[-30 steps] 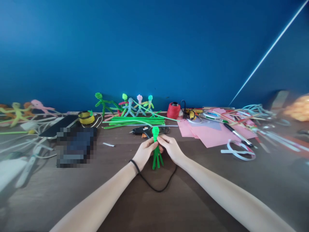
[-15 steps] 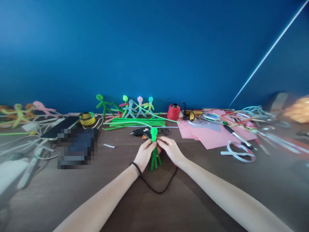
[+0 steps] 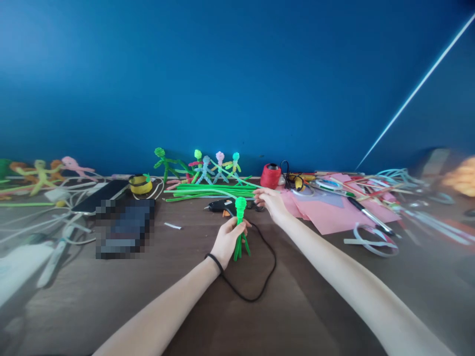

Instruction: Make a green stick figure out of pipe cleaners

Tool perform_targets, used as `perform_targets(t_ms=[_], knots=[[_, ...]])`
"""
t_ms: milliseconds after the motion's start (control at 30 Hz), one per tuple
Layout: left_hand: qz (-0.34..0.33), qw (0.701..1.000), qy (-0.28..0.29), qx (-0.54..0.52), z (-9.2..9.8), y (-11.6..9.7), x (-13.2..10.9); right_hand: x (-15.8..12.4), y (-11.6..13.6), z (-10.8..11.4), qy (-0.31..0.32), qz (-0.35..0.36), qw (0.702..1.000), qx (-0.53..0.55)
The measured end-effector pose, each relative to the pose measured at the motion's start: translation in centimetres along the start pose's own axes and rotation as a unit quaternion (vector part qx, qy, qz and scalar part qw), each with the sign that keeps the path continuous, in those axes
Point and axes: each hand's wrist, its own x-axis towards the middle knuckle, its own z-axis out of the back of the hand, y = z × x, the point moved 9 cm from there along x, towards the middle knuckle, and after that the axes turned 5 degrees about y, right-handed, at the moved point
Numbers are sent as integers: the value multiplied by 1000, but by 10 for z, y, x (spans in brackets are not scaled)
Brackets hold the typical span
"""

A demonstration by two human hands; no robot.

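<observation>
My left hand (image 3: pixel 228 240) is closed around a bright green pipe-cleaner figure (image 3: pixel 241 203). The figure stands upright in the grip, with a coiled round head above my thumb and several loose green strands (image 3: pixel 238 251) hanging below. Up and to the right of it, my right hand (image 3: pixel 272 203) is off the figure, its fingers bent and slightly apart; I see nothing in them. A pale green pipe cleaner (image 3: pixel 245 180) runs behind these fingertips. Behind the figure lies a black glue gun (image 3: pixel 218 204), partly hidden, with its black cord (image 3: pixel 272 269) looping in front.
Green pipe cleaners (image 3: pixel 211 190) lie in a bundle at the back, below several finished figures (image 3: pixel 206 168). A red thread spool (image 3: pixel 270 175), pink paper (image 3: pixel 326 215) and a marker (image 3: pixel 371 215) are on the right. Leftward are a phone (image 3: pixel 128 225), yellow tape (image 3: pixel 140 184) and white cables.
My right hand has let go of the green figure and moved up and to the right. My left hand still holds the figure. The whole view has shifted slightly.
</observation>
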Motion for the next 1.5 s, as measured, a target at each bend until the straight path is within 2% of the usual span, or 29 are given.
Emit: perform_targets(t_ms=[100, 267, 500, 700, 933, 1100, 1333, 1500], knots=[[13, 1000, 1, 4, 0, 1, -1, 24, 12, -2, 4, 42, 993, -114], [18, 1000, 15, 17, -2, -1, -3, 52, 15, -26, 68, 91, 954, -277], [21, 999, 23, 27, -3, -2, -3, 70, 10, -42, 112, 116, 897, -411], [26, 999, 22, 27, -3, -3, -4, 73, 12, -52, 125, 114, 862, -478], [28, 999, 23, 34, -2, -3, -4, 68, 14, -45, 88, 96, 841, -525], [31, 998, 26, 47, -3, -4, -4, 65, 17, -50, 94, 98, 824, -550], [31, 998, 25, 38, -3, -2, -4, 64, 17, -65, 119, 103, 811, -564], [29, 998, 27, 49, -3, -1, -3, 61, 18, -62, 105, 100, 815, -562]])
